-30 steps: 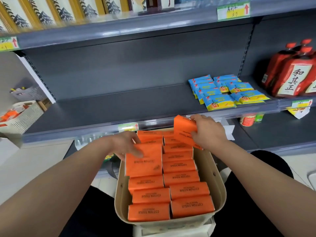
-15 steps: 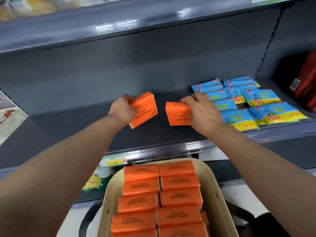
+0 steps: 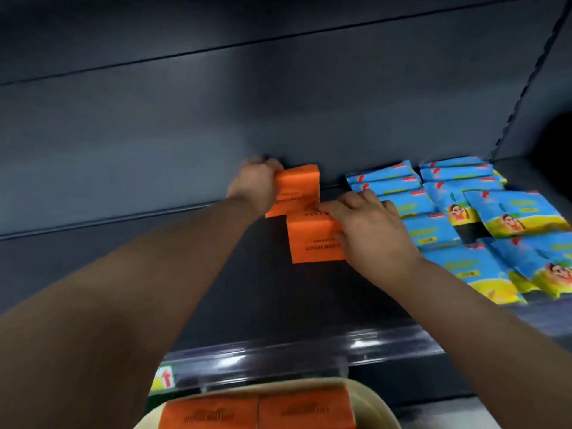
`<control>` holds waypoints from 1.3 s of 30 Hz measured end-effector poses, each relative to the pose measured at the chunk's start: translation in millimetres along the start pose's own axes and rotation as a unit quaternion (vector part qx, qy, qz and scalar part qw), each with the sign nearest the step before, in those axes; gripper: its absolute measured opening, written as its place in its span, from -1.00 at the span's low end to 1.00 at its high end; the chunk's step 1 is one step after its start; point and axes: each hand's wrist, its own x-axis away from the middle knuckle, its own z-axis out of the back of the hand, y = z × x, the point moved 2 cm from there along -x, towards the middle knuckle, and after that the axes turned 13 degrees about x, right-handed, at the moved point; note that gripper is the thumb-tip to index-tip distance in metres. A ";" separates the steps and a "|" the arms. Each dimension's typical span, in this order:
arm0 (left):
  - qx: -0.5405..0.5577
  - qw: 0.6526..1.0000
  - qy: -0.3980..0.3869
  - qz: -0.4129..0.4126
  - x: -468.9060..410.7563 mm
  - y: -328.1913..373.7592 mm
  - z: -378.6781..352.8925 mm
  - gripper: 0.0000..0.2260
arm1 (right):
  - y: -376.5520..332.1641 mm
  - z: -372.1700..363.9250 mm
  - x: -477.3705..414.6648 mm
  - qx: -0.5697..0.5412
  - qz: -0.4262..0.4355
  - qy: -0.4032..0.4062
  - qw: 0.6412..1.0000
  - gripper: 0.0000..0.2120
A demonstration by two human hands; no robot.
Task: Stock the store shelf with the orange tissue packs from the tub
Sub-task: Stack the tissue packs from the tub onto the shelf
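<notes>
Both arms have reached deeper into the shelf since half a second ago: the two orange packs, then held apart above the shelf's front half, are now down near the back panel and close together, and the camera has leaned in so that only the far end of the tub shows.

In the head view, the left hand [image 3: 255, 184] is closed around the left end of the rear orange tissue pack [image 3: 297, 188], which sits at the back of the dark shelf [image 3: 216, 274], by the rear wall. The right hand [image 3: 368, 230] grips the right end of the front orange tissue pack [image 3: 314, 239], fingers curled over its top and thumb on its near face; this pack stands just in front of the rear one, overlapping it in the picture, though the blur hides whether they touch. Just right of both packs lie rows of blue snack packets [image 3: 483, 230], the right hand partly over the nearest. At the bottom edge, the beige tub [image 3: 376, 404] holds more orange packs [image 3: 257, 411], below the shelf's front rail.
</notes>
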 end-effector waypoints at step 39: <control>0.085 0.992 0.066 -0.058 98.8 0.3 77.3 -0.59 | -47.6 17.5 -32.0 0.081 -0.044 -0.020 0.995 -0.49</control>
